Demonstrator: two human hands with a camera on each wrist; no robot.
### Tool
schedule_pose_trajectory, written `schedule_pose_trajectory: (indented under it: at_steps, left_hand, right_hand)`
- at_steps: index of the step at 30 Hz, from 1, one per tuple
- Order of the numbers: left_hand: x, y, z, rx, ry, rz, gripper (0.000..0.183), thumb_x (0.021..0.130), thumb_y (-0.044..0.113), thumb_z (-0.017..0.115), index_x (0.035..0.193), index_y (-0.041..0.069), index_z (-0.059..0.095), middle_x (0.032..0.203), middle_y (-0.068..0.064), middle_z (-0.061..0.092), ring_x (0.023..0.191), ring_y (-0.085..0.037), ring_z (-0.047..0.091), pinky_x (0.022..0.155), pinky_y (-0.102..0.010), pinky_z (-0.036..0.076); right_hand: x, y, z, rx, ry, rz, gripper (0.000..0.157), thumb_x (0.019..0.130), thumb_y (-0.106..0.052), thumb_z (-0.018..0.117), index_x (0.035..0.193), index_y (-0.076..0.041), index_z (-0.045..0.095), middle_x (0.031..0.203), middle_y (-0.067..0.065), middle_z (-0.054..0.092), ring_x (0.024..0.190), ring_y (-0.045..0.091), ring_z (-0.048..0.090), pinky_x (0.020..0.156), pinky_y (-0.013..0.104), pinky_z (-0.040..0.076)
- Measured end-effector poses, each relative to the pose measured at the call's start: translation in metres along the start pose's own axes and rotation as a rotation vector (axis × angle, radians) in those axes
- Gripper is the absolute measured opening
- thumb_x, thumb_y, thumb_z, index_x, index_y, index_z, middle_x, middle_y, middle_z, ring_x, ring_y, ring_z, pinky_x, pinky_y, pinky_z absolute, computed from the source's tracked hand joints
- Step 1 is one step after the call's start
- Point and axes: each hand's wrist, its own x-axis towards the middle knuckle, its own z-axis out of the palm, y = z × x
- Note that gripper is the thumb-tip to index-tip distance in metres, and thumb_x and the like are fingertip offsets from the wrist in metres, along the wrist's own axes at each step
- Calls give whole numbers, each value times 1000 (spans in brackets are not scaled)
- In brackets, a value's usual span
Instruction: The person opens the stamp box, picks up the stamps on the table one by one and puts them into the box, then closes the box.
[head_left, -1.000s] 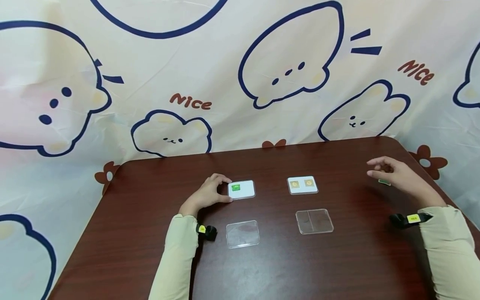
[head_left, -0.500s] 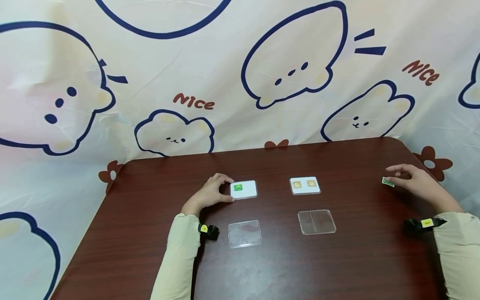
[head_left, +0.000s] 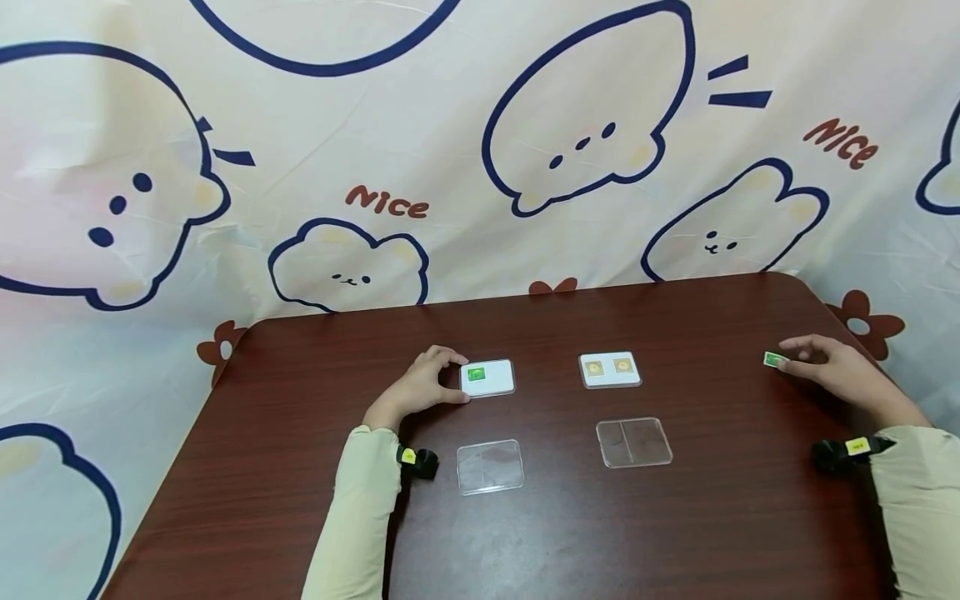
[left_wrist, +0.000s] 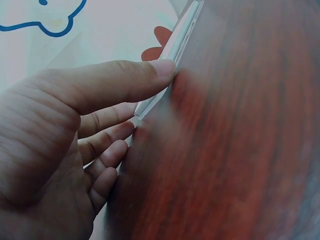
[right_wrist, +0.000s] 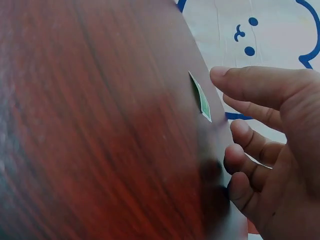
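Note:
My left hand (head_left: pixel 416 387) holds the left edge of a clear plastic case with a white base (head_left: pixel 495 379), thumb on the near side and fingers on the far side. A green stamp (head_left: pixel 477 374) lies on the white base. In the left wrist view the case (left_wrist: pixel 182 35) shows edge-on beside the thumb. At the table's right, a small green stamp with a white border (head_left: pixel 772 359) lies by my right hand (head_left: pixel 840 375). In the right wrist view this slightly curled stamp (right_wrist: pixel 201 97) lies just off the thumb tip, and the fingers are loosely bent.
A second case with a white base (head_left: pixel 610 379) bearing two tan stamps lies right of the first. Two clear plastic lids (head_left: pixel 489 479) (head_left: pixel 649 442) lie nearer on the dark wooden table (head_left: pixel 570 533). A printed cloth (head_left: pixel 450 142) hangs behind the table.
My right hand has moved right and slightly down, uncovering more of the green stamp, which now lies turned by the thumb. The left hand keeps its hold on the case.

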Motion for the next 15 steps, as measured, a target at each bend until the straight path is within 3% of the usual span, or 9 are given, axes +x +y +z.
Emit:
schedule_pose_trajectory:
  at_steps: [7, 15]
  left_hand:
    - [0, -1, 0, 2, 1, 1, 58, 79, 26, 80, 131, 15, 55, 141, -8, 40, 130, -29, 38, 105, -51, 37]
    - [2, -2, 1, 2, 4, 2, 58, 79, 26, 79, 131, 16, 55, 142, -7, 40, 131, -29, 38, 105, -51, 37]
  right_hand:
    - [3, 4, 2, 14, 22, -6, 61, 93, -42, 61, 129, 6, 47, 97, 9, 47, 77, 5, 40, 63, 22, 34]
    - [1, 3, 4, 1, 18, -13, 57, 94, -39, 60, 126, 7, 50, 96, 9, 49, 76, 6, 41, 63, 22, 35]
